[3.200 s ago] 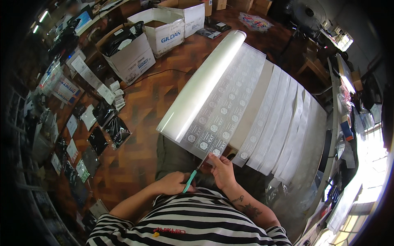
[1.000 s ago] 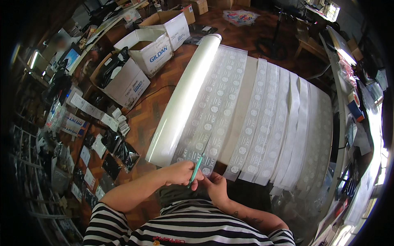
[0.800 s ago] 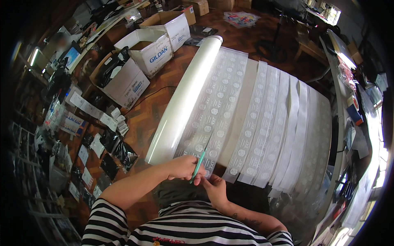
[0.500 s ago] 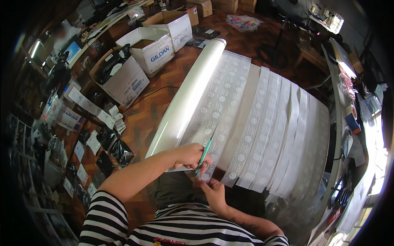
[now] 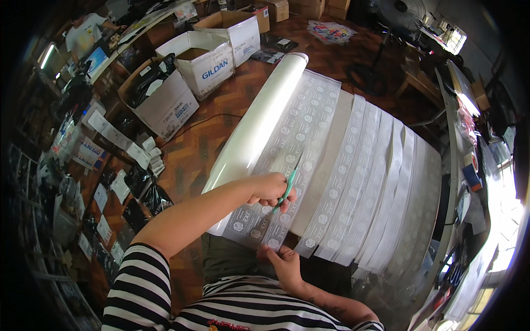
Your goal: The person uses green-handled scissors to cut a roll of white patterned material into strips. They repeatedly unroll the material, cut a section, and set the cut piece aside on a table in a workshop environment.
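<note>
My left hand (image 5: 271, 190) is closed round green-handled scissors (image 5: 292, 179), whose narrow blades point away from me over a printed, see-through film sheet (image 5: 287, 129). Below it, my right hand (image 5: 286, 268) pinches the near end of a printed film strip (image 5: 274, 236) between thumb and fingers. The sheet comes off a thick, shiny roll (image 5: 259, 124) on its left. To the right, several long cut strips (image 5: 338, 185) lie side by side across a pale work surface (image 5: 316, 190), their near ends at its front edge. How far the cut runs is hard to see.
Open cardboard boxes (image 5: 205, 69) stand on the wooden floor at the far left. Dark bags and papers (image 5: 118, 187) lie at the left. A pedestal fan (image 5: 395, 16) stands behind the surface. A cluttered bench (image 5: 469, 160) runs along the right. A person (image 5: 85, 36) is at the far-left table.
My left hand has moved the scissors forward and slightly right along the film, away from my right hand. My right hand keeps its pinch on the strip, slightly nearer to me.
</note>
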Demonstrator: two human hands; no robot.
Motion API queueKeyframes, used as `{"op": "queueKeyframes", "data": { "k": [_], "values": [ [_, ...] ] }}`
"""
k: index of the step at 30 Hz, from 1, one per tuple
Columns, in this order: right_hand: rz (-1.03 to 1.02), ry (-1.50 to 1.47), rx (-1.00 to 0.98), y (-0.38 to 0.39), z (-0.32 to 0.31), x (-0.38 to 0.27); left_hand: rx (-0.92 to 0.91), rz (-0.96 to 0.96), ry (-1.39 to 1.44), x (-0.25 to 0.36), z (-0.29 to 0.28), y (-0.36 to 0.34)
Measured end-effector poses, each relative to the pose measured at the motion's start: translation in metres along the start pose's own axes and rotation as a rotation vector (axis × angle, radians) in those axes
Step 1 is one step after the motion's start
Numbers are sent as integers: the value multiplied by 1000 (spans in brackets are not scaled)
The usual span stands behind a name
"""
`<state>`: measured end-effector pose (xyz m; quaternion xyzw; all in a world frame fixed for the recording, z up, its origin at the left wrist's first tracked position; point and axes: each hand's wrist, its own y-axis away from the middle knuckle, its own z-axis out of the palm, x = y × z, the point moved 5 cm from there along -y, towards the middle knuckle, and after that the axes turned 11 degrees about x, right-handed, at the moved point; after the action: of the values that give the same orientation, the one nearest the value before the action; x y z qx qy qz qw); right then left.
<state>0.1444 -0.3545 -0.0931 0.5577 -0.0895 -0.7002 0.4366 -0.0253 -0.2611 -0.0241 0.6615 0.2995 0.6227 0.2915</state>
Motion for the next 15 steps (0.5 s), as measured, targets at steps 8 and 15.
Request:
{"op": "queueKeyframes", "data": {
  "k": [8, 15],
  "values": [
    [64, 33, -12, -4, -5, 4, 12, -3, 80, 23, -12, -27],
    [127, -3, -30, 5, -3, -5, -1, 6, 74, 47, -23, -45]
  ]
}}
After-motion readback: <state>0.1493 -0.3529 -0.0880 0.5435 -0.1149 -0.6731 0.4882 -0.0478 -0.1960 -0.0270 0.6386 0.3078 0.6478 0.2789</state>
